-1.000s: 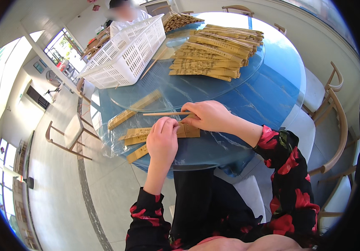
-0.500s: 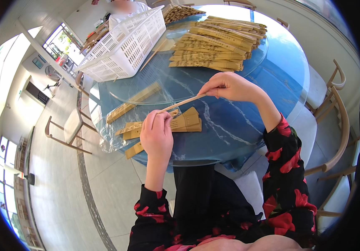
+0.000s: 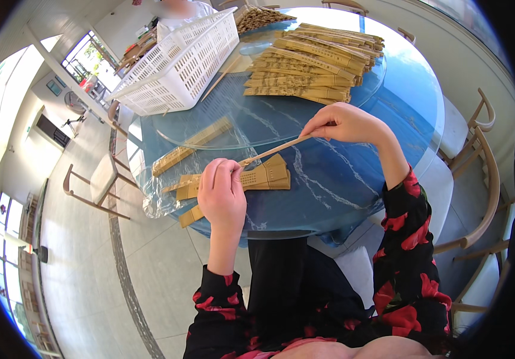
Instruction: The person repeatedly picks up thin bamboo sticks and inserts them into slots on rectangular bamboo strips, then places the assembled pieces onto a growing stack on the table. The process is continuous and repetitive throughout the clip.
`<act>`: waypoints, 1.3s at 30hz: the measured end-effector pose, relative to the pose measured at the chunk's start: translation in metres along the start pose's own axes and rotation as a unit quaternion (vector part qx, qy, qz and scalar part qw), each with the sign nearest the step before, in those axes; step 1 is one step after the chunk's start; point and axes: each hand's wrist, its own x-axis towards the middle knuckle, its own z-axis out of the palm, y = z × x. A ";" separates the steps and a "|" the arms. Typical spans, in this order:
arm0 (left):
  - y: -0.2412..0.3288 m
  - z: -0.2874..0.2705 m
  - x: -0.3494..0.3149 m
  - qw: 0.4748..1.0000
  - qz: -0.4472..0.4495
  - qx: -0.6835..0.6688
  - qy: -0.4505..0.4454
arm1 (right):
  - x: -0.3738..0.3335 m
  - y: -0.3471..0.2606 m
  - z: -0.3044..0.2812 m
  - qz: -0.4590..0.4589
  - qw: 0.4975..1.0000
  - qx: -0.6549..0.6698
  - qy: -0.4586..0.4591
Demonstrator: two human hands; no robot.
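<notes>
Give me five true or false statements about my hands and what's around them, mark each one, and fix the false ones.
1. The right hand holds one end of a thin, pale stick. True.
2. The two hands are crossed. False: the left hand is to the left, near the stick's other end.
3. A large pile of tan strips is on the table, beyond both hands. True.
4. The basket is red. False: the basket is white.
5. A wooden chair stands right of the table. True.
</notes>
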 end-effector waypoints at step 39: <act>-0.002 0.000 0.003 0.995 0.053 0.067 -0.041 | 0.002 -0.020 0.035 -0.089 0.988 -0.095 0.079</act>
